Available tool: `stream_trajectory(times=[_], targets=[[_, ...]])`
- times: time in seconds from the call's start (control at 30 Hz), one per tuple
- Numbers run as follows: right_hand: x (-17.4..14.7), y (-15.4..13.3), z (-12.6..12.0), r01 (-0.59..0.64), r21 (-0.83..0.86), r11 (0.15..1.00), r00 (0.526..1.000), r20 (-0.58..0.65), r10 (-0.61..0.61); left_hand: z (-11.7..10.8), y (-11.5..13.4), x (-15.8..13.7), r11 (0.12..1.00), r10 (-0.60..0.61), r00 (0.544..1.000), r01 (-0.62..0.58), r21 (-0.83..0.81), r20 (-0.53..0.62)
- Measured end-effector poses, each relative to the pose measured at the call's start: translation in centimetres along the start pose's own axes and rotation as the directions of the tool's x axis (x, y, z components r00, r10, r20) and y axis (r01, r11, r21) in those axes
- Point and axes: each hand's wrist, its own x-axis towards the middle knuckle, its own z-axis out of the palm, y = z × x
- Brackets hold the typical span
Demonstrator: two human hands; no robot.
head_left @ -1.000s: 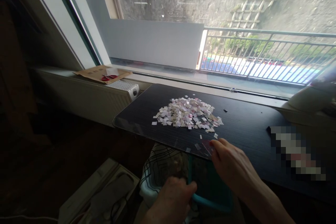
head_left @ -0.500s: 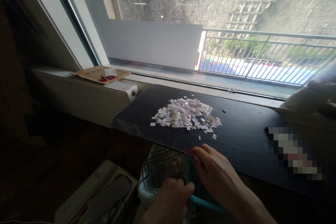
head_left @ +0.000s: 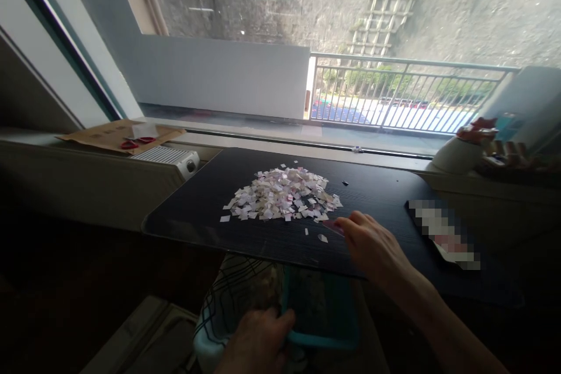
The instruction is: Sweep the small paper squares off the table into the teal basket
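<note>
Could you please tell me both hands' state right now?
Left hand: closed on a teal rectangular plastic container.
Right hand: closed, holding a thin pinkish card-like piece.

Pale scraps lie heaped on the table. A thin pinkish card slants beside them. A teal tub sits open below.

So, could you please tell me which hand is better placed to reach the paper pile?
The right hand, probably: it pinches a pinkish card over the tabletop, near the paper pile. The left hand is off the tabletop, gripping the teal container.
</note>
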Motion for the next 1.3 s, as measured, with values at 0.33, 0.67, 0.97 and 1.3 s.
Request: stream_trajectory(times=[0.33,0.67,0.97,1.3], targets=[[-0.4,0.3,-0.1,0.086,-0.028,0.996,0.996,0.041,-0.085,-0.3,-0.3,-0.2,1.0,-0.006,1.0,0.005,0.028,0.023],[-1.5,0.7,-0.8,0.05,0.011,0.999,0.998,0.04,-0.05,0.0,-0.3,-0.4,1.0,-0.02,1.0,0.02,0.021,0.02],[-1.8,-1.2,-0.6,0.069,0.117,0.991,0.996,0.053,-0.075,-0.3,0.0,-0.5,1.0,-0.007,0.999,0.007,-0.005,0.033],[-0.9,0.3,-1.2,-0.008,0.026,1.0,0.997,0.083,0.006,-0.6,-0.4,0.0,0.999,0.035,0.997,-0.035,-0.006,0.071]])
